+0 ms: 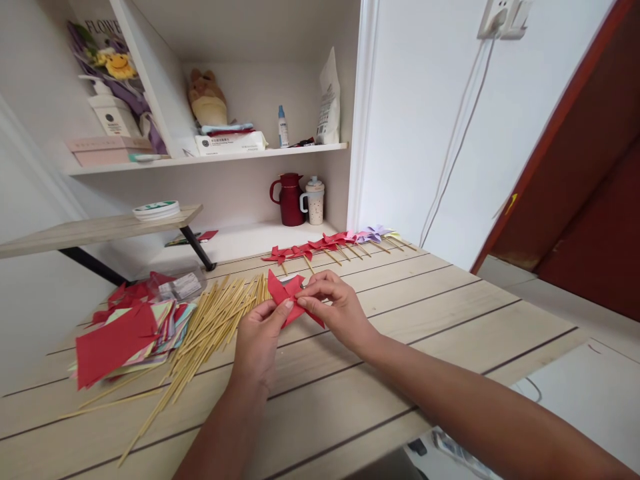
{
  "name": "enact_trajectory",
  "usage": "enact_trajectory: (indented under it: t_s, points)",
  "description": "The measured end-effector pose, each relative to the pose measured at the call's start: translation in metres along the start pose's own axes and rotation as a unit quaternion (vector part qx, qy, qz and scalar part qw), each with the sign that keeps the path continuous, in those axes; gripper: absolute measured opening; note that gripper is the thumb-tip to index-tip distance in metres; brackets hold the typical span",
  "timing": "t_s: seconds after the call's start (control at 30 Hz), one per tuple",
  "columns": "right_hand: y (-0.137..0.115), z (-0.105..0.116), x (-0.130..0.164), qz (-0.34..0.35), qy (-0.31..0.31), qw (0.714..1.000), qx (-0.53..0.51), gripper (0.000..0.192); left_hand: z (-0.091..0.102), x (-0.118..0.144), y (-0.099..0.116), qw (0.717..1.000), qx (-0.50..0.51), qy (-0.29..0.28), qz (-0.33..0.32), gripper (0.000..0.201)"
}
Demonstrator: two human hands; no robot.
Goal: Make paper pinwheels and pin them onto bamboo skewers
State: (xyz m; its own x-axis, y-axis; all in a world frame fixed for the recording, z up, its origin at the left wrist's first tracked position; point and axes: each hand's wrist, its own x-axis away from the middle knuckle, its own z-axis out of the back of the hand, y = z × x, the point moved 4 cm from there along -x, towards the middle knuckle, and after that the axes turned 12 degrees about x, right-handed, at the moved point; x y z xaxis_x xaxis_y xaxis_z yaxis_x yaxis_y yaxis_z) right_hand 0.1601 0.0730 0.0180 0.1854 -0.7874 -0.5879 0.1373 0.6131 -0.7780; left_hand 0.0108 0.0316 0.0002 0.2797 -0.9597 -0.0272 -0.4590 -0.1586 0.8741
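Pale wooden tabletop (400, 320) with dark seams, set against a white shelving unit, carries the materials for paper pinwheels. At its centre both hands meet over a red paper pinwheel (286, 293), which lies just above the table surface. The left hand (260, 340) pinches the lower edge of the paper between thumb and forefinger, the other fingers curled under. The right hand (333, 303) closes its fingertips on the middle of the paper, where the folded points gather. Left of the pinwheel lies a loose heap of bamboo sticks (210, 320), and beyond that heap a stack of coloured paper squares (125, 333), red on top. Behind the pinwheel, toward the shelves, stands a row of finished pinwheels (340, 243) on sticks, red shading to pink and purple. A dark red jug (290, 199) and a speckled cup (315, 200) sit on the shelf further back. Judged from the grip, the step in hand is gathering the folded corners at the centre; the next move would call for holding them flat while a stick is taken from the heap.
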Motion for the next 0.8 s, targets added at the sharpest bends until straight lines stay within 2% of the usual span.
enact_trajectory:
  t_s: [0.2,0.57,0.73,0.8]
  points:
    - [-0.0013,0.0009,0.0002,0.008,0.000,1.000,0.016,0.004,-0.0014,0.0012,0.0014,1.000,-0.002,0.002,-0.002,0.037]
    - [-0.0095,0.0036,0.0001,0.066,-0.001,0.996,0.059,0.006,0.0013,0.0001,-0.0012,1.000,-0.016,0.003,-0.007,0.032]
    - [-0.0075,0.0055,-0.0021,0.019,-0.026,0.999,0.025,0.016,0.0019,-0.0011,-0.0042,1.000,-0.017,-0.017,-0.002,0.035]
    - [-0.0047,0.0049,-0.0030,-0.008,-0.033,0.999,0.010,0.015,0.0015,-0.0004,-0.0039,0.999,-0.028,-0.016,-0.004,0.035]
